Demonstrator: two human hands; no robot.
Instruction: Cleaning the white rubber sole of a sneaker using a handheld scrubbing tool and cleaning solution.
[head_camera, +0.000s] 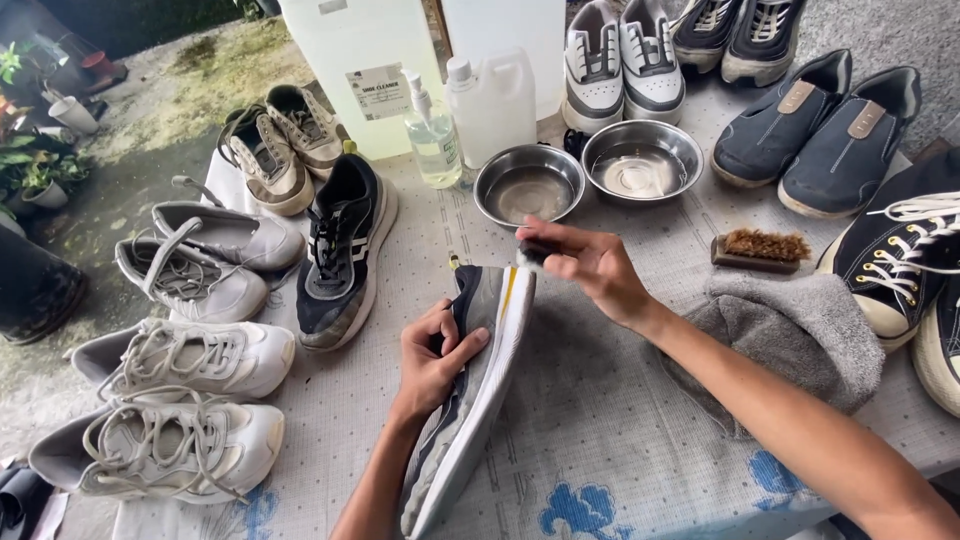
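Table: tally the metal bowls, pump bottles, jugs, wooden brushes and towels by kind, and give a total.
Bowls: 2
Pump bottle: 1
Jug: 1
Wooden brush: 1
Towel: 1
Total: 6

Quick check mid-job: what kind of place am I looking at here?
Probably an outdoor shoe-cleaning table: many worn sneakers lie around, two round steel bowls hold water, and a wooden bristle brush lies beside a grey towel.
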